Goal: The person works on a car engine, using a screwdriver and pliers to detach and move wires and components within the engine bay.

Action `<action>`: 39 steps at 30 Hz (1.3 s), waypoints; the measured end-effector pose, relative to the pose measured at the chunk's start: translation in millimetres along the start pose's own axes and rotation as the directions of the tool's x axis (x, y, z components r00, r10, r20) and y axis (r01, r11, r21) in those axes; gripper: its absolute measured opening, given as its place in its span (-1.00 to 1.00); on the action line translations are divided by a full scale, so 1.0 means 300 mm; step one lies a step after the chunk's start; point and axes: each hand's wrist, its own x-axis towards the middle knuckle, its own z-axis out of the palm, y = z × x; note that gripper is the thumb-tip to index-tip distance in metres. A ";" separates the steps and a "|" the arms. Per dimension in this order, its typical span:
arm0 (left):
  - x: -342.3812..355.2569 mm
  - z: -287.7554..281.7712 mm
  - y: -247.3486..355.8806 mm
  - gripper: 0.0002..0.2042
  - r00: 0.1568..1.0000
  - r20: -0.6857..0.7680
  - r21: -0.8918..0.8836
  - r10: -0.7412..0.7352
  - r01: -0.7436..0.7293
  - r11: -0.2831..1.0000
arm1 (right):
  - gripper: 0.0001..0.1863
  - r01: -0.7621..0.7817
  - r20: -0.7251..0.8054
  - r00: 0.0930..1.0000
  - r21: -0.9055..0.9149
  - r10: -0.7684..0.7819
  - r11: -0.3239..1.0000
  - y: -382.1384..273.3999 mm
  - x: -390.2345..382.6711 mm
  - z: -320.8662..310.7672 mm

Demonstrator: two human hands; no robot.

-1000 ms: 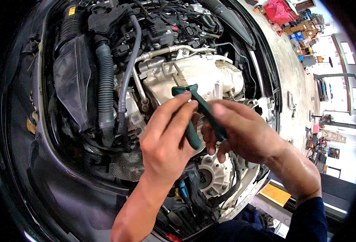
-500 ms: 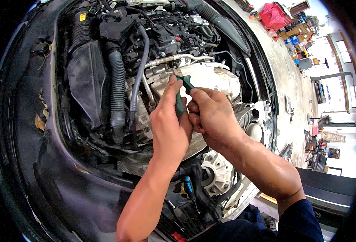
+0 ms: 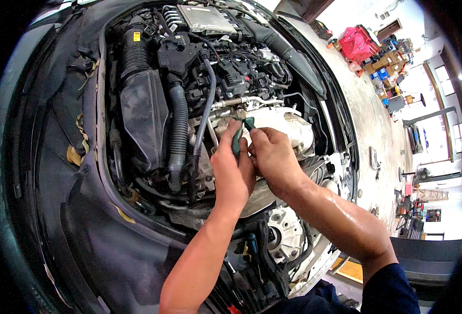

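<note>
Both my hands are closed on a pair of green-handled pliers (image 3: 236, 142) over the open engine bay. My left hand (image 3: 230, 170) grips one handle, and my right hand (image 3: 275, 157) grips the other. The jaws point away from me toward a silvery heat shield (image 3: 294, 130), just below a braided metal pipe (image 3: 230, 103). My fingers cover much of the tool, and what its jaws touch is too small to make out.
Left of my hands are a ribbed black hose (image 3: 179, 141) and a black air box (image 3: 142, 118). Nearer me sit a round pale metal housing (image 3: 288, 235) and a blue-handled tool (image 3: 252, 246). A dark cover (image 3: 131, 256) lies over the fender.
The view has shifted, so the engine bay sits lower and further right in the picture. Both hands stay on the pliers at nearly the same spot on the engine.
</note>
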 end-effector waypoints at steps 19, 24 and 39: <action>0.000 0.014 -0.004 -0.63 0.971 0.073 -0.122 -0.228 0.236 0.964 | -0.83 -0.152 0.096 0.985 0.081 0.144 0.985 -0.029 0.043 -0.053; -0.004 0.006 -0.006 -0.45 0.930 0.288 -0.267 -0.229 0.308 0.913 | -0.81 -0.289 0.074 0.957 0.155 0.281 0.945 -0.075 0.025 -0.047; -0.051 0.038 -0.034 -0.33 0.943 0.200 0.177 0.266 -0.302 0.937 | -0.58 -0.636 0.626 0.764 0.691 0.154 0.343 0.032 0.091 -0.130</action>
